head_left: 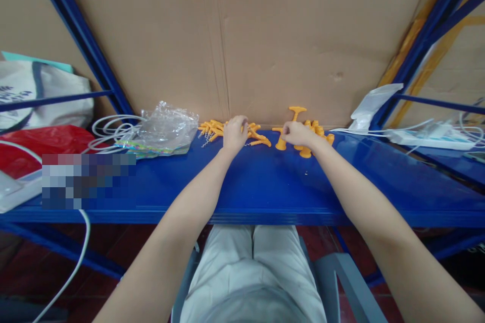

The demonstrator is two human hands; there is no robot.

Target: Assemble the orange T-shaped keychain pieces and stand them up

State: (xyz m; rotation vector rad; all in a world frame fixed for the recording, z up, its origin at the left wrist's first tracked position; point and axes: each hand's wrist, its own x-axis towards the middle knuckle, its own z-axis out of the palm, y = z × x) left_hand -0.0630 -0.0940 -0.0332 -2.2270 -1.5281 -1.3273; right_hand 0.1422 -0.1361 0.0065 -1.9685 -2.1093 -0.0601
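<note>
My left hand point(235, 133) is over a pile of yellow plastic T-shaped corkscrew handles point(214, 128), some with thin metal spirals. Its fingers curl downward and hide whatever is between them. A loose handle with a yellow threaded stem point(260, 140) lies just right of that hand. My right hand point(299, 133) is closed, its fingertips at the handle of a yellow corkscrew point(281, 144) whose flared base is on the table. Behind the right hand stands another corkscrew with a raised T handle point(297, 110). Several yellow flared bases point(314, 128) are grouped around that wrist.
The blue metal table point(265, 186) meets a cardboard wall point(265, 35). Clear plastic bags point(166, 128) and coiled white cables point(109, 131) are at left, beside a red bag point(49, 141). A white power strip point(432, 139) sits at right, near blue frame posts point(420, 45).
</note>
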